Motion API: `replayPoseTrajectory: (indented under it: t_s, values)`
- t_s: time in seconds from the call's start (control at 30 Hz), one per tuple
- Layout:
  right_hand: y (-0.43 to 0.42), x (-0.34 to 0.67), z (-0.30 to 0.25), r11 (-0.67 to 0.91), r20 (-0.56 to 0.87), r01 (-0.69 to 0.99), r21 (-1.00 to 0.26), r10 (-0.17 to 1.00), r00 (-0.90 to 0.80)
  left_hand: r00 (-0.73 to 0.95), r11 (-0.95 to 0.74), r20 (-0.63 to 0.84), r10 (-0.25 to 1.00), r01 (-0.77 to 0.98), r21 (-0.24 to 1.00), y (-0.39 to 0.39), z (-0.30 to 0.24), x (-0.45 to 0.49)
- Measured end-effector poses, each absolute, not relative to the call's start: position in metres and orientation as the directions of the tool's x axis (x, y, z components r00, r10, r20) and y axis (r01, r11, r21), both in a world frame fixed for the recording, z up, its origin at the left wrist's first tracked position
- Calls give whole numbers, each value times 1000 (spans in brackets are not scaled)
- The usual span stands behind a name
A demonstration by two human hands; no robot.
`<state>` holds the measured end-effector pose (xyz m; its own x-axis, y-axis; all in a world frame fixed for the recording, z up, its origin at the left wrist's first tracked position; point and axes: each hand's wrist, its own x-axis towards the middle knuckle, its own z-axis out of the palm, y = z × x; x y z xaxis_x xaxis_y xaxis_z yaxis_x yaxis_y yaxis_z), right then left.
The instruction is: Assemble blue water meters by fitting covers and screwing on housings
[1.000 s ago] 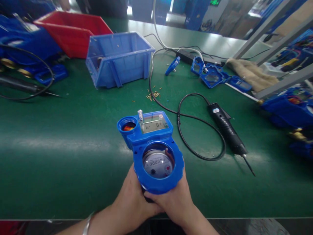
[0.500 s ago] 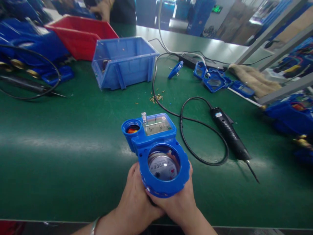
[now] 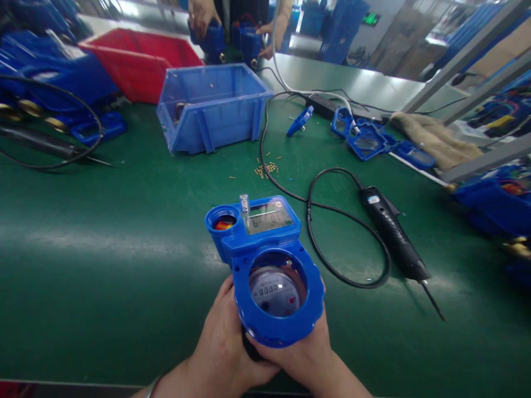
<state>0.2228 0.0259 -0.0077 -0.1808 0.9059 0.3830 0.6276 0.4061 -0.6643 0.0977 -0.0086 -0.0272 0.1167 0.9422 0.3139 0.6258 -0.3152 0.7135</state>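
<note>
A blue water meter (image 3: 279,337) is held up over the green bench, its face toward me. Its round window shows a dial with a row of digits, and above that sits a small LCD panel (image 3: 269,218). On the panel's left stands a small clear plug, beside a round blue opening with red and yellow inside. My left hand (image 3: 226,337) wraps the meter's lower left side. From the right, my right hand (image 3: 305,348) grips its underside, the fingers crossing toward my left hand. Most fingertips are hidden behind the meter.
A black electric screwdriver (image 3: 394,235) with a looped cord lies right. Small brass screws (image 3: 267,169) are scattered ahead, near a blue bin (image 3: 219,110) and a red bin (image 3: 141,63). Blue covers (image 3: 367,139) lie at back right. Across the bench, another person's hands (image 3: 203,16) hold blue parts.
Both my hands still grip the meter, which sits slightly lower in view. Across the bench, the other person's hands have come into view with blue parts.
</note>
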Motion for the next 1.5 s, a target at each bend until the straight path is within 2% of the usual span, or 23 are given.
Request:
replayPoseTrajectory:
  t_s: [0.17, 0.37, 0.43, 0.53, 0.6, 0.77, 1.0, 1.17, 1.37, 1.5]
  values:
    - [28, 223, -7, 417, 373, 620, -665, 904, -208, 125, -317, 313, 942, 642, 698, -11, -31, 96]
    - [25, 227, -18, 397, 321, 549, -735, 918, -235, 122, -295, 289, 950, 660, 691, -15, -37, 93]
    - [19, 225, -22, 323, 287, 575, -752, 945, -156, 127, -288, 275, 953, 658, 696, -15, -38, 92]
    - [9, 219, -28, 130, 175, 581, -804, 984, 23, 138, -288, 265, 954, 661, 693, -15, -40, 91]
    - [5, 216, -31, 69, 126, 564, -823, 990, 62, 141, -270, 237, 961, 660, 701, -15, -41, 91]
    - [4, 216, -37, 149, 186, 625, -767, 983, -6, 178, -249, 174, 968, 649, 719, -13, -38, 90]
    - [13, 215, -24, 275, 353, 704, -655, 935, -37, 163, -296, 259, 952, 701, 648, -7, -29, 91]
    - [20, 218, -17, 341, 334, 633, -695, 933, -135, 134, -359, 405, 904, 752, 553, -11, -35, 89]
    - [21, 219, -18, 388, 342, 579, -717, 920, -194, 213, -384, 355, 910, 755, 532, -11, -37, 82]
    - [26, 224, -15, 385, 271, 535, -752, 920, -282, 193, -391, 380, 904, 732, 558, -11, -39, 80]
